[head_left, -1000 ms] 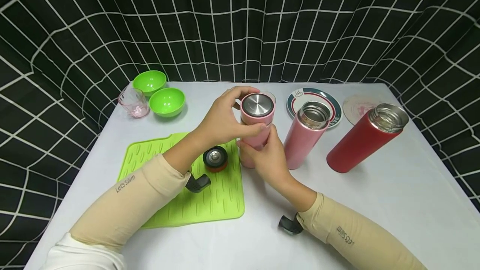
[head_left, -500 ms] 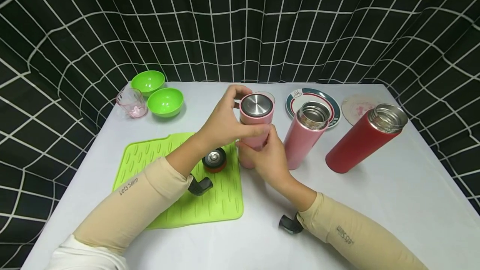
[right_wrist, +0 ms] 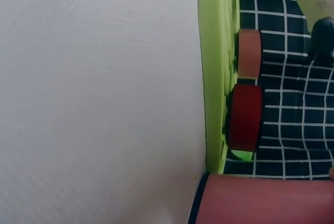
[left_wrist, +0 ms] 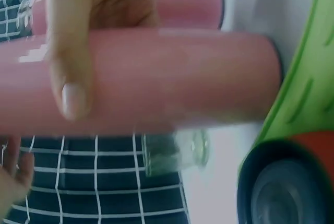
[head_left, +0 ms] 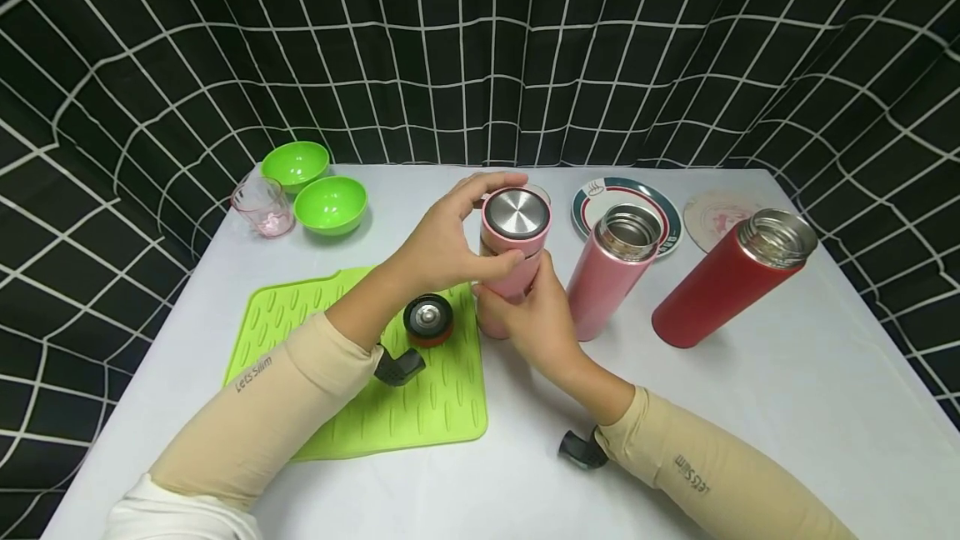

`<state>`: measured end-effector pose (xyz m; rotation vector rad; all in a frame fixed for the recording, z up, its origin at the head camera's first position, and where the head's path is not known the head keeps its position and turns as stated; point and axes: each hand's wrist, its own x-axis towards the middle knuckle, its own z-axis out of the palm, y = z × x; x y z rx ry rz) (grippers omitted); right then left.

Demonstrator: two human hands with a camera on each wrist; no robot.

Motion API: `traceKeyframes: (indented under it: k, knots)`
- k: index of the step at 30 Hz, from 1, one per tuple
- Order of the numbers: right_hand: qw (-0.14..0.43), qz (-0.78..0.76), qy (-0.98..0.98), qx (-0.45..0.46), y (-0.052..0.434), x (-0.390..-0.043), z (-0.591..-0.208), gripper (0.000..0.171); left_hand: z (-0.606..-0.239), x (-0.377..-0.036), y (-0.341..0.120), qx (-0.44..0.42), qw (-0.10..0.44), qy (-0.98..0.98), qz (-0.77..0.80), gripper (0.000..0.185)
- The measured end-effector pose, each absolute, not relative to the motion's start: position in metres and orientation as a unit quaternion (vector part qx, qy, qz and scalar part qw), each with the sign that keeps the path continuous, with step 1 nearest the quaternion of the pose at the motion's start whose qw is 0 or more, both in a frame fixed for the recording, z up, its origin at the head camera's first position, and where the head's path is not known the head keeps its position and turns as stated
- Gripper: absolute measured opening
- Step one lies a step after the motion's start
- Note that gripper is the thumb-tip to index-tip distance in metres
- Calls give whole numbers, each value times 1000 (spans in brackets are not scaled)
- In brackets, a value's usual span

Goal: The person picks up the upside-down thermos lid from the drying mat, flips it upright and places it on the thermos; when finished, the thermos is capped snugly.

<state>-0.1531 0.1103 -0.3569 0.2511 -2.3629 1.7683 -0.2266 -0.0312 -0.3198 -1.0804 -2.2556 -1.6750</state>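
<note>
A pink thermos (head_left: 516,282) stands upright at the right edge of the green mat (head_left: 360,423). My left hand (head_left: 442,248) holds its pink lid with a brushed steel top (head_left: 516,213), thumb in front and fingers reaching round behind. Lower down, my right hand (head_left: 536,323) grips the body; its thumb crosses the thermos (left_wrist: 188,78) in the left wrist view. A thin seam shows below the lid. On the mat lies a black and red lid (head_left: 428,319). The right wrist view shows a red lid (right_wrist: 245,117) and a pink lid (right_wrist: 249,54) there.
Right of my hands stand an open pink thermos (head_left: 611,273) and an open red thermos (head_left: 723,286). A rimmed plate (head_left: 592,198) and a clear plate (head_left: 708,215) lie behind them. Two green bowls (head_left: 332,205) and a glass (head_left: 266,207) sit back left. Another glass (left_wrist: 175,151) is behind the held thermos.
My left hand has shifted round the lid: its fingers now reach farther across the back and its thumb has drawn slightly left. The right hand keeps its grip in place.
</note>
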Motion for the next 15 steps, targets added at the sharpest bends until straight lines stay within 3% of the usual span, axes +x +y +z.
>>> traceKeyframes:
  k: [8, 15]
  knots:
    - [95, 589, -798, 85, 110, -153, -356, 61, -322, -226, -31, -325, 26, -754, -570, 74]
    - [98, 584, -802, 81, 113, -164, -377, 64, -321, -228, -31, -348, 31, -738, -577, 73]
